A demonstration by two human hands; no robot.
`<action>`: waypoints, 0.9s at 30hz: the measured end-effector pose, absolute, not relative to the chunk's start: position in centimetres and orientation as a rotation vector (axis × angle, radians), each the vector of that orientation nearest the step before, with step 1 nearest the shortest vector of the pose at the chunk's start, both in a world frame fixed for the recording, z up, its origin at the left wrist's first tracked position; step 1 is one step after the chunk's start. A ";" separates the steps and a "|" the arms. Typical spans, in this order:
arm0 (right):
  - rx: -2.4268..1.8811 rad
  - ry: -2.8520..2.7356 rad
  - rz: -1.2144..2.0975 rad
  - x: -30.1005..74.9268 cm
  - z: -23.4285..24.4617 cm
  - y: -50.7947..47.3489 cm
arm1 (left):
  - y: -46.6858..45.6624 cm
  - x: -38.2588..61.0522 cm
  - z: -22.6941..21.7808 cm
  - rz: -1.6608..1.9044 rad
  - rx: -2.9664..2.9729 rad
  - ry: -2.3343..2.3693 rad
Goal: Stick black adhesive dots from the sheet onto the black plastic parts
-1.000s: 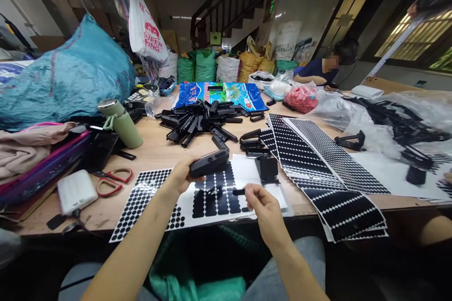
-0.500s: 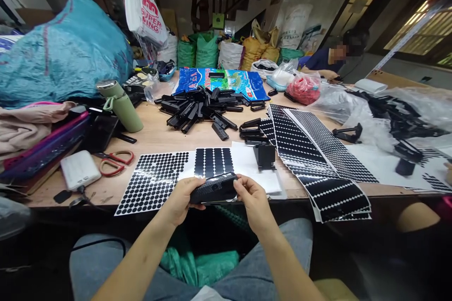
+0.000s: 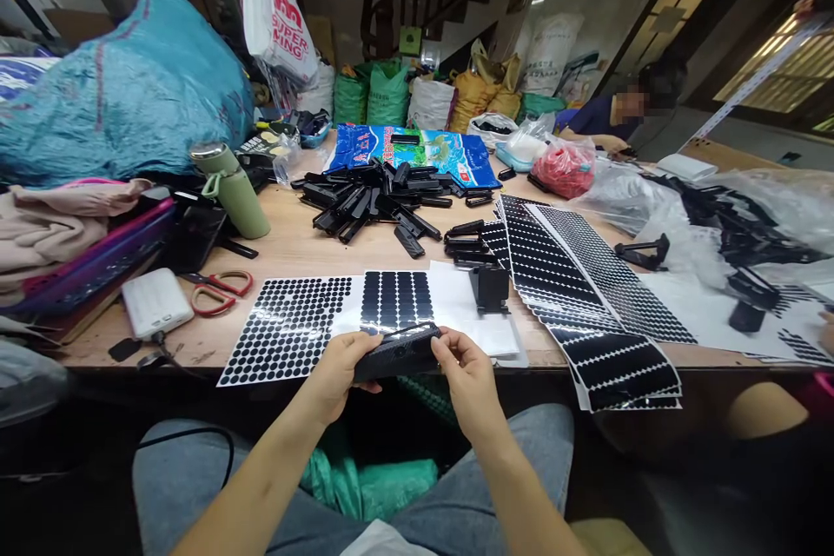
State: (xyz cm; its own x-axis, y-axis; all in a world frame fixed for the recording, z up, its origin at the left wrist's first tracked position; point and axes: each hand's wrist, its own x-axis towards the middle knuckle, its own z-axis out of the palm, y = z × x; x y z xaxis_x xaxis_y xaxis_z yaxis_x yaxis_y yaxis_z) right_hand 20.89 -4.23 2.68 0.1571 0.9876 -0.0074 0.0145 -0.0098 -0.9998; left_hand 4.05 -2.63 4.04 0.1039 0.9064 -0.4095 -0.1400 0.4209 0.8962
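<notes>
A black plastic part (image 3: 397, 354) is clasped in the left hand (image 3: 340, 373) and pinched at its end by the right hand (image 3: 466, 378), held at six o'clock of the pad sheet (image 3: 395, 300).

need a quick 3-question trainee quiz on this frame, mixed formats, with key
1. True or false: the left hand and the right hand both grip the black part.
2. What lies just left of the red-handled scissors on the table? A) stapler B) white power bank C) mug
3. Fill in: the black stickers on the sticker sheet just right of the scissors are ___ in shape.
Key: 1 true; 2 B; 3 round.
</notes>
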 end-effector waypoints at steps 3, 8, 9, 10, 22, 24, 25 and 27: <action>-1.312 -1.130 1.049 20.6 2.6 -4.5 | -2.9 3.9 4.0 0.909 0.813 1.207; -1.369 -1.176 0.999 20.0 2.7 -5.0 | -3.5 3.7 3.9 0.927 0.823 1.196; -1.379 -1.189 0.995 19.9 2.8 -5.0 | -3.6 3.6 4.0 0.931 0.824 1.195; -1.387 -1.199 0.989 19.8 2.9 -5.1 | -3.7 3.6 4.0 0.934 0.824 1.195; -1.468 -1.456 0.983 16.2 0.4 -4.0 | -7.3 -1.2 2.4 0.894 0.758 1.406; -1.443 -1.680 0.928 14.0 -0.4 -2.3 | -8.3 -3.2 2.1 0.890 0.714 1.479; -1.432 -1.816 0.881 12.7 -0.8 -1.3 | -8.7 -4.1 2.1 0.894 0.692 1.506; -1.424 -2.044 0.814 10.3 -1.6 0.5 | -9.2 -5.7 2.3 0.915 0.639 1.552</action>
State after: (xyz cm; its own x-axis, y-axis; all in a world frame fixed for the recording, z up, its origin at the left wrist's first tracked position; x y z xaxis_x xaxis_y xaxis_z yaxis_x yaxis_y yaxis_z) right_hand 10.34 0.47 -1.62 -0.3163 0.9459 0.0726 0.6368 0.2684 -0.7228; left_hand -5.72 -9.20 2.27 -0.1854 0.8133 -0.5515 -0.0892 0.5450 0.8337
